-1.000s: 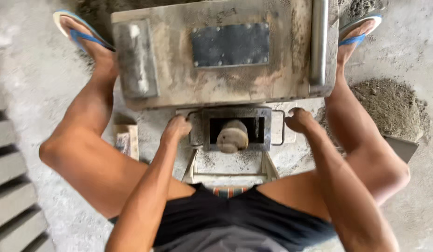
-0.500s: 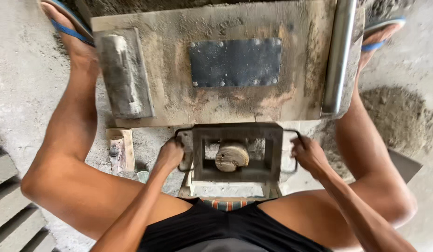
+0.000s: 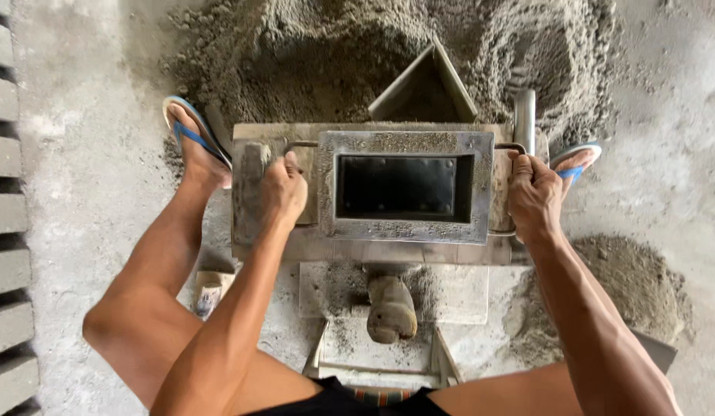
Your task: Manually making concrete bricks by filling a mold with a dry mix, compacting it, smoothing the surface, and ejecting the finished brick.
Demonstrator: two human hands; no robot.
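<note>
mould frame (image 3: pixel 404 231) on bench (image 3: pixel 357 250), sand pile (image 3: pixel 311 62) behind, blocks (image 3: pixel 7 231) left

I see even, soft daylight, no glare. Metal mould frame (image 3: pixel 406 187) sharp, its recess deep black, detail lost. Soft shadows beneath frame and under legs. Sand heap (image 3: pixel 388 54) above frame crisp. Slats (image 3: pixel 7 231) far left of frame bow slightly: wide-angle distortion. No motion blur.
</note>
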